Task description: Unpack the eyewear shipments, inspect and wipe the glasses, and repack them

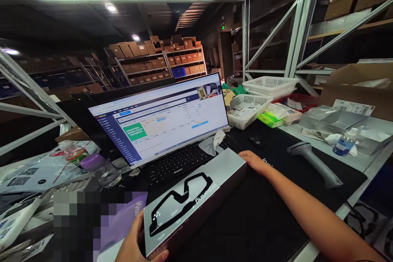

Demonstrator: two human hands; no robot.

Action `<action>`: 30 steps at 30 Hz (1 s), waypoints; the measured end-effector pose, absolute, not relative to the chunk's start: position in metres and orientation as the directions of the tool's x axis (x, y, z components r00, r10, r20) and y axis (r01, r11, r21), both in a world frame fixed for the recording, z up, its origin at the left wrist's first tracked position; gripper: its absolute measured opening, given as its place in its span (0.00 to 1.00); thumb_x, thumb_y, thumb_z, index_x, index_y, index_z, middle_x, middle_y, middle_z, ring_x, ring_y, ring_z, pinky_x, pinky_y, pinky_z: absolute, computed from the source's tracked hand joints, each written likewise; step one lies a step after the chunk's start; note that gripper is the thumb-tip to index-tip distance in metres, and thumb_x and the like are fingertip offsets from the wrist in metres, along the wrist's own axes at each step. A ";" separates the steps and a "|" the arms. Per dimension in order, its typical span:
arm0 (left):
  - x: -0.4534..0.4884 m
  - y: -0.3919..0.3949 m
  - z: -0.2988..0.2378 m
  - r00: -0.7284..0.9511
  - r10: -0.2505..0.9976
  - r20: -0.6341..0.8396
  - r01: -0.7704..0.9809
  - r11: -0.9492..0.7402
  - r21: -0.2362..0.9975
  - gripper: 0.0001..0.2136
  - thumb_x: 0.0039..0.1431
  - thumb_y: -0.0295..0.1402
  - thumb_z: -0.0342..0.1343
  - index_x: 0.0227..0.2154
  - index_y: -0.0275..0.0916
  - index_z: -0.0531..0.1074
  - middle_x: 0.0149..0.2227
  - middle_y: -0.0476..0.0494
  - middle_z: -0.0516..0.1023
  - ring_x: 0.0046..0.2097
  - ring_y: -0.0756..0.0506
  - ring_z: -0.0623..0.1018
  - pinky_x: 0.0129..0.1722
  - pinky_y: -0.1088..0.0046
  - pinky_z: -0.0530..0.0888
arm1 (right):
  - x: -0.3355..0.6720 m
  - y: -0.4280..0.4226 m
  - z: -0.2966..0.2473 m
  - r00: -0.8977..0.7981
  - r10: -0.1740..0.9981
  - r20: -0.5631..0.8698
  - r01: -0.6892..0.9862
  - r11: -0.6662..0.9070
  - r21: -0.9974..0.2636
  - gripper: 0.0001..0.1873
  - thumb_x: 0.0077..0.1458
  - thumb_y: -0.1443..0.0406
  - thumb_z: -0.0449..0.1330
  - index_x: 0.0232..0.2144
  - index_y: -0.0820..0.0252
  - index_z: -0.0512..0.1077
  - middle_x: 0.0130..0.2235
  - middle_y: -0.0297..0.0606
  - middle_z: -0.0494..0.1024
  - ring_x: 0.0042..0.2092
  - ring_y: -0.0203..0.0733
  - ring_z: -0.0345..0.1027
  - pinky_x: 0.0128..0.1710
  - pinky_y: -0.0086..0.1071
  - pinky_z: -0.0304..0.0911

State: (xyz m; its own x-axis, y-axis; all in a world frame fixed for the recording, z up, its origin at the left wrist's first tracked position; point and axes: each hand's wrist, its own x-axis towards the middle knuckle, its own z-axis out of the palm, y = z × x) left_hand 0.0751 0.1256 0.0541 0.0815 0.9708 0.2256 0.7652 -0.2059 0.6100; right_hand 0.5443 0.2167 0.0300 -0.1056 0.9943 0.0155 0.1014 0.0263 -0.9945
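Box (196, 200), silver-grey, long, printed with a black outline: sits over the black desk mat (260, 221), between the two hands, slanting from the lower middle of the view toward the keyboard (176, 163); whether its underside touches the mat, cannot tell. Directly beyond it: the keyboard, then the monitor (172, 125), lit. A pale cloth (214, 144) lies over the keyboard's right part, close behind the box's far end. Right of this, on the mat: mouse (255, 142) and, farther right, a grey scanner (316, 163), well apart from the box. Along the far right: white basket (249, 110), green packet (270, 119), bottle (344, 142) with blue label. Left side is crowded: clear jar (109, 175), purple sheet (123, 221) just beside the near end; a pixelated patch there is unreadable. Left hand (132, 243): at the near end, partly closed around it, thumb along the lower front edge, fingers by the end face. Right hand (253, 161): at the far end, forearm reaching in diagonally from lower right, fingertips against the end; box hides part of the fingers, so how firmly they close cannot be told.
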 end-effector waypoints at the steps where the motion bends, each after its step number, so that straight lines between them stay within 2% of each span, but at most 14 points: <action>1: 0.074 0.125 0.055 0.049 0.973 0.227 0.729 -0.190 0.658 0.53 0.34 0.59 0.65 0.61 0.33 0.56 0.60 0.25 0.68 0.61 0.25 0.70 0.59 0.46 0.70 | 0.544 0.217 0.029 -0.102 0.995 0.008 0.111 0.019 -0.994 0.14 0.65 0.58 0.59 0.34 0.64 0.72 0.30 0.30 0.74 0.27 0.32 0.68 0.28 0.28 0.68; 5: 0.071 0.119 0.068 -0.068 0.975 0.213 0.501 -0.151 0.852 0.57 0.31 0.65 0.64 0.61 0.34 0.56 0.63 0.24 0.64 0.64 0.25 0.65 0.65 0.45 0.61 | 0.538 0.214 0.028 -0.091 0.996 -0.021 0.138 -0.008 -0.990 0.14 0.65 0.57 0.59 0.34 0.64 0.72 0.31 0.30 0.74 0.28 0.33 0.68 0.28 0.28 0.68; 8: 0.070 0.115 0.083 -0.118 0.975 0.188 0.379 -0.131 0.916 0.56 0.27 0.63 0.67 0.60 0.37 0.58 0.65 0.26 0.62 0.66 0.25 0.62 0.66 0.45 0.56 | 0.534 0.211 0.026 -0.085 0.995 -0.042 0.149 -0.029 -0.988 0.14 0.64 0.58 0.59 0.34 0.64 0.72 0.30 0.30 0.74 0.27 0.32 0.67 0.27 0.28 0.67; 13: 0.077 0.106 0.108 -0.174 0.962 0.210 0.244 -0.165 0.956 0.52 0.24 0.58 0.72 0.57 0.42 0.64 0.62 0.35 0.68 0.66 0.28 0.63 0.64 0.55 0.65 | 0.532 0.213 0.021 -0.083 0.994 -0.067 0.138 -0.055 -0.989 0.14 0.64 0.58 0.60 0.32 0.64 0.71 0.28 0.29 0.72 0.26 0.31 0.66 0.26 0.27 0.65; 18: 0.081 0.099 0.123 -0.190 0.971 0.142 0.106 -0.124 0.987 0.53 0.28 0.54 0.73 0.62 0.47 0.59 0.61 0.39 0.69 0.62 0.30 0.68 0.49 0.64 0.78 | 0.528 0.211 0.022 -0.127 0.988 -0.084 0.112 -0.070 -0.991 0.19 0.62 0.56 0.60 0.24 0.62 0.67 0.20 0.24 0.65 0.20 0.29 0.58 0.23 0.26 0.59; 21: 0.079 0.099 0.126 -0.215 0.966 0.143 0.078 -0.129 0.989 0.54 0.27 0.54 0.73 0.62 0.49 0.59 0.60 0.40 0.70 0.60 0.30 0.70 0.46 0.64 0.79 | 0.523 0.207 0.027 -0.154 0.986 -0.072 0.096 -0.058 -0.994 0.22 0.54 0.53 0.63 0.18 0.59 0.64 0.17 0.22 0.60 0.19 0.30 0.54 0.22 0.27 0.56; 25: 0.076 0.100 0.127 -0.244 0.959 0.146 0.034 -0.142 0.989 0.54 0.25 0.53 0.73 0.60 0.47 0.60 0.58 0.39 0.72 0.58 0.29 0.72 0.44 0.65 0.79 | 0.517 0.203 0.032 -0.153 0.986 -0.062 0.103 -0.047 -0.994 0.20 0.43 0.52 0.63 0.14 0.57 0.63 0.15 0.26 0.60 0.19 0.32 0.53 0.22 0.30 0.53; 28: 0.068 0.098 0.131 -0.258 0.956 0.138 -0.002 -0.143 0.990 0.53 0.24 0.53 0.73 0.60 0.48 0.62 0.59 0.40 0.71 0.57 0.30 0.73 0.43 0.66 0.79 | 0.518 0.202 0.033 -0.125 0.990 -0.063 0.139 -0.045 -0.989 0.18 0.41 0.52 0.61 0.14 0.57 0.64 0.14 0.28 0.61 0.19 0.34 0.54 0.23 0.31 0.53; 30: 0.057 0.095 0.135 -0.305 0.942 0.140 0.014 -0.142 0.990 0.49 0.28 0.55 0.71 0.59 0.48 0.63 0.58 0.41 0.72 0.56 0.29 0.74 0.44 0.64 0.78 | 0.520 0.201 0.035 -0.106 0.993 -0.058 0.169 -0.040 -0.985 0.17 0.41 0.52 0.61 0.15 0.58 0.67 0.15 0.30 0.64 0.21 0.36 0.57 0.24 0.31 0.55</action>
